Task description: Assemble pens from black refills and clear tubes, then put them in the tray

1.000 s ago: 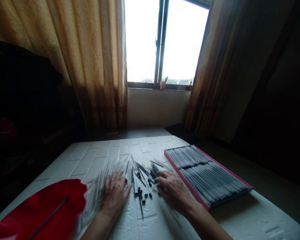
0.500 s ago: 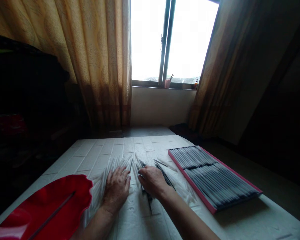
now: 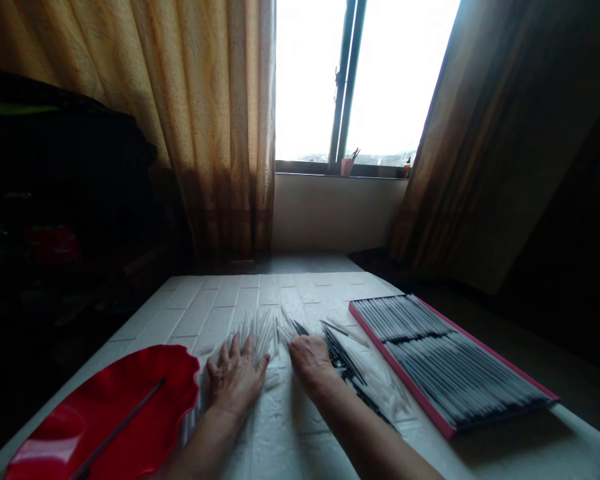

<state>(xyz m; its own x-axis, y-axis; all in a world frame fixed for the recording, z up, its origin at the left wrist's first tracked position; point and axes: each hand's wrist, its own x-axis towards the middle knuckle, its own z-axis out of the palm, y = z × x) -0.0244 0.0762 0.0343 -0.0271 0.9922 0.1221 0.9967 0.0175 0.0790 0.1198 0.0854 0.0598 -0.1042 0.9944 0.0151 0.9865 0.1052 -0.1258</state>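
Note:
My left hand lies with spread fingers on a pile of clear thin sleeves on the white table. To its right, my right hand is closed, knuckles up, beside a heap of dark pointed sticks; its fingertips are hidden, so what it grips cannot be made out. More clear sleeves lie right of the dark sticks. A pink-edged box on the right holds two rows of dark sticks in clear sleeves.
A red wavy-rimmed tray with one dark stick in it stands at the front left. Behind the white brick-patterned table are a curtain and a window, with a pink cup on the sill.
My left hand has spread its fingers flat on the sleeves. My right hand has closed more, and the dark sticks show more to its right. The whole view has shifted slightly.

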